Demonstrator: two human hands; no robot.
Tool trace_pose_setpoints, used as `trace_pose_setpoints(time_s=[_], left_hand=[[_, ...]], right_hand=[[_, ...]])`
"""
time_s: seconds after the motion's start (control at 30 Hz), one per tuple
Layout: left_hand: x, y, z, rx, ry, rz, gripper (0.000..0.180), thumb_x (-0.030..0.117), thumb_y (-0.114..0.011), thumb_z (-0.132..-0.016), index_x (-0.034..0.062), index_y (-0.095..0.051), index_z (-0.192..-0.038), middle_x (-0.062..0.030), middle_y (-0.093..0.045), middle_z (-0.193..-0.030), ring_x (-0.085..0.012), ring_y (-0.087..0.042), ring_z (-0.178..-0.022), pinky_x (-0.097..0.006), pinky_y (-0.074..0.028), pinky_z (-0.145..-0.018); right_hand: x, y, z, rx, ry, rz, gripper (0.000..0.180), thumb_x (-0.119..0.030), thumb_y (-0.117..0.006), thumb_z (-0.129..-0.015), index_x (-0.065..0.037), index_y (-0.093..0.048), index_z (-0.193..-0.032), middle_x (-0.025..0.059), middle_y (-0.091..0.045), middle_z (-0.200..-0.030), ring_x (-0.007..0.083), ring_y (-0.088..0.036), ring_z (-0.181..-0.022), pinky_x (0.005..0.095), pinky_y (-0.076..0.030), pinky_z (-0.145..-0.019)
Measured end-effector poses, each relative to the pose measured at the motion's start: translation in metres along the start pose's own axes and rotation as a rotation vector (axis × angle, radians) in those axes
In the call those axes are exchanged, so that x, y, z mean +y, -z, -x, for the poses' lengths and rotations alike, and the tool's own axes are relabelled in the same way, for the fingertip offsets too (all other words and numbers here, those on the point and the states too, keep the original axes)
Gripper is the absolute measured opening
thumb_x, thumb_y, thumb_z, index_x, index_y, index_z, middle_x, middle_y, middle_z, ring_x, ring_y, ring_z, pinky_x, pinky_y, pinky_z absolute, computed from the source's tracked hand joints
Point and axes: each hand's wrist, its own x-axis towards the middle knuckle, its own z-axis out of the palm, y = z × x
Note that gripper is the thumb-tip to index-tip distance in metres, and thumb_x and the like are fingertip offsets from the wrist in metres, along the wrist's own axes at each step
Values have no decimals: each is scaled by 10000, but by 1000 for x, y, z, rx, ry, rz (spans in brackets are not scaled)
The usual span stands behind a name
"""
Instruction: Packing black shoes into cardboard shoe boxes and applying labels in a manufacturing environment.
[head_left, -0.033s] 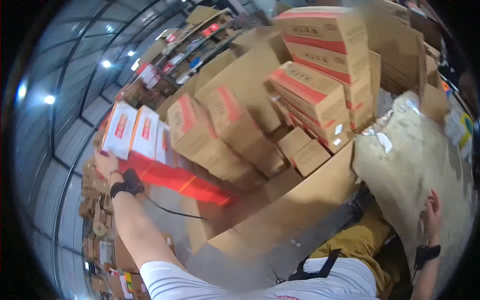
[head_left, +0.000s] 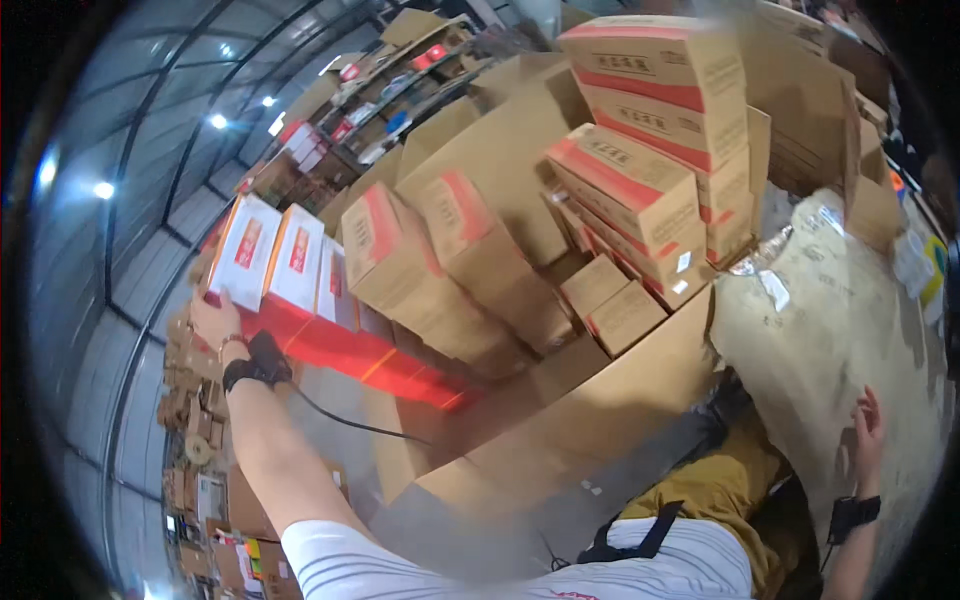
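My left hand (head_left: 215,322) reaches out at the far left and grips the end corner of a white-and-red carton (head_left: 244,250). Its thumb lies on the white face; the other fingers are mostly hidden behind the edge. Similar cartons, one of them a white carton with orange edging (head_left: 296,262), stand tightly beside it in a row with red sides. They rest within a large open cardboard box (head_left: 560,440). Off to the right, my right hand (head_left: 868,425) is empty, its fingers apart and slightly curled, over a pale, stained sheet-like surface (head_left: 800,330).
Brown cartons with red bands (head_left: 385,250) fill the big box's middle, and a taller stack (head_left: 655,110) rises behind. Two small brown boxes (head_left: 610,300) sit near its inner wall. A black cable (head_left: 350,425) trails from my left wrist. Loaded shelves (head_left: 400,90) stand at the back.
The whole view has shifted slightly, with the boxes appearing a little farther right. Both hands keep the same pose, the left still on the white-and-red carton.
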Motion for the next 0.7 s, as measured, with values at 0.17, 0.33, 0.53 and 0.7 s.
trace_pose_setpoints(time_s=[0.17, 0.33, 0.53, 0.7], left_hand=[[-9, 65, 1, 185, 136, -96, 832, 490, -757, -666, 199, -410, -1364, -247, -358, -1364, -343, -364, -1269, -407, -298, -1055], [-27, 54, 0, 47, 325, 412, 1272, 550, -810, -556, 33, -67, -1449, -248, -275, -1421, -340, -309, -1309, -424, -250, -1089], [-5, 56, -8, -49, 564, 273, 1319, 517, -827, -536, 49, 1, -1451, -266, -284, -1414, -361, -314, -1304, -454, -251, -1082], [53, 70, -22, -45, 736, 213, 1316, 651, -771, -495, 147, -34, -1462, -323, -276, -1388, -429, -314, -1282, -504, -258, -1057]], right_hand=[[-21, -24, -5, -82, -25, -32, 467, -180, -577, -894, -65, -447, -1328, 49, -494, -1133, 131, -479, -980, 271, -384, -879], [-24, -36, -15, -71, 34, -13, 462, -174, -570, -896, -70, -446, -1328, 51, -488, -1136, 133, -479, -974, 273, -381, -878], [-24, -48, -21, -116, 46, -32, 452, -144, -546, -900, -68, -438, -1333, 20, -488, -1088, 110, -472, -922, 250, -384, -840], [-34, -57, -21, -109, 32, -17, 437, -106, -539, -894, -55, -445, -1319, -3, -487, -1045, 87, -456, -876, 228, -386, -797]])
